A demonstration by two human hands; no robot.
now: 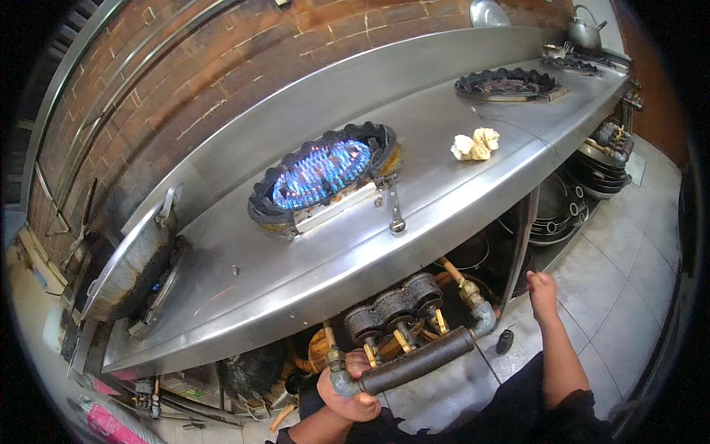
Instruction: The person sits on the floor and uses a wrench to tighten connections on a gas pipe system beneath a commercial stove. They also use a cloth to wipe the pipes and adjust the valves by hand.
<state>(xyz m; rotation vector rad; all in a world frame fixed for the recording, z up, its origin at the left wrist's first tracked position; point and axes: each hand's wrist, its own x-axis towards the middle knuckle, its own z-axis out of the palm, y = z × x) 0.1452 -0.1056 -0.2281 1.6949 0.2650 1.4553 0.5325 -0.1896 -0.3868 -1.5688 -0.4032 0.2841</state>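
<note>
Curling around the grey pipe elbow is the left hand.

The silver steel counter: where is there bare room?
Bare patches lie between the round black burner with blue flame and the crumpled cream cloth, and, but for a small grey bit, between that burner and the big sooty metal wok. Crowded: below the counter's front edge, with the thick dark pipe, yellow valve handles and left hand.

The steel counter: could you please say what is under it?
Black pans sit beneath; a dark pipe with yellow valves runs below its front edge; deeper space is hidden.
</note>
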